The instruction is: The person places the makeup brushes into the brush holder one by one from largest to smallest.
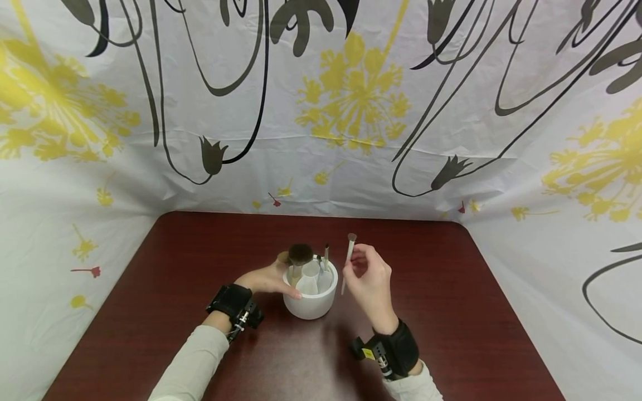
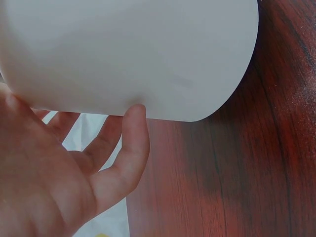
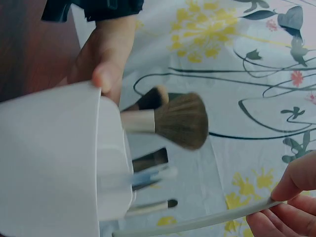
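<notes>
A white round brush holder (image 1: 310, 307) with inner compartments stands on the table. My left hand (image 1: 267, 280) grips its left side, the thumb over the front rim. Several makeup brushes stand in the holder; the largest is a fluffy dark powder brush (image 1: 300, 254), seen also in the right wrist view as a brown-haired powder brush (image 3: 186, 122). Just right of the holder, my right hand (image 1: 371, 281) pinches a slim makeup brush (image 1: 350, 246) by its pale handle, bristles up. That brush is outside the holder, its lower end beside the holder's wall.
The dark red wooden table (image 1: 215, 239) has rounded far corners. Behind it and at both sides hangs a white cloth (image 1: 311, 167) with yellow, grey and black plant prints. Each wrist wears a black strap with a camera.
</notes>
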`<state>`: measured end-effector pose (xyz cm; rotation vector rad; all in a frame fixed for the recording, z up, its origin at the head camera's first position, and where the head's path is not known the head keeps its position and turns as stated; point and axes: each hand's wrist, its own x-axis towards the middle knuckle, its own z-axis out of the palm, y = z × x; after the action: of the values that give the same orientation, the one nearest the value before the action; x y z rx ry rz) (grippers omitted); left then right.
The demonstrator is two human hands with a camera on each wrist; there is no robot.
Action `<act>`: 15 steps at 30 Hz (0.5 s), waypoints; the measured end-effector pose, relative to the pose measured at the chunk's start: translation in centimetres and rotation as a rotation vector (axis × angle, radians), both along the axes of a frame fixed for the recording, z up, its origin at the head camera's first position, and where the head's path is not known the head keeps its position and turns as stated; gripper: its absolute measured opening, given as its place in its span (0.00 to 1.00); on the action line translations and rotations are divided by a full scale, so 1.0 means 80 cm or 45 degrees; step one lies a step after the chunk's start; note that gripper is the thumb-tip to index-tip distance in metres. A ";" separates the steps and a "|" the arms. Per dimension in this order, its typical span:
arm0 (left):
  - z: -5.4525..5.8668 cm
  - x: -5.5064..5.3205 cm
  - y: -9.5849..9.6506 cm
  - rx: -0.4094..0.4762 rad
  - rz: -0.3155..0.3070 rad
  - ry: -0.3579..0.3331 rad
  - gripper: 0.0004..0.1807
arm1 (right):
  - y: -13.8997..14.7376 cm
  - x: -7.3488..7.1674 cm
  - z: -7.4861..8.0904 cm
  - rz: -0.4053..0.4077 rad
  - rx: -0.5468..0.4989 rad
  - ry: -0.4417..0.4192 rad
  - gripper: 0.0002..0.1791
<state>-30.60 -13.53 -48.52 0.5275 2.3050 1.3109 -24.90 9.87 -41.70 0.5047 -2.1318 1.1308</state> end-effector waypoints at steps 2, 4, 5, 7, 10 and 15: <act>-0.001 -0.001 0.000 -0.005 -0.002 0.013 0.60 | -0.004 0.000 0.001 0.012 -0.022 -0.005 0.14; -0.001 -0.001 0.000 -0.010 -0.005 0.026 0.60 | -0.007 0.000 0.001 0.023 -0.043 -0.010 0.14; -0.001 -0.002 0.000 -0.014 -0.006 0.033 0.60 | -0.009 0.000 0.001 0.028 -0.056 -0.011 0.14; -0.001 -0.002 0.000 -0.020 -0.012 0.037 0.60 | -0.011 0.001 0.000 0.044 -0.079 -0.010 0.13; 0.000 -0.002 0.000 -0.022 -0.012 0.032 0.60 | -0.014 0.000 -0.003 0.062 -0.095 -0.013 0.13; 0.000 -0.002 -0.001 -0.030 -0.013 0.029 0.60 | -0.016 -0.003 -0.012 0.050 -0.075 -0.033 0.12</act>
<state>-30.77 -13.59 -48.55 0.5488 2.3304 1.2780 -25.11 8.56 -42.62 0.5097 -2.1127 1.2245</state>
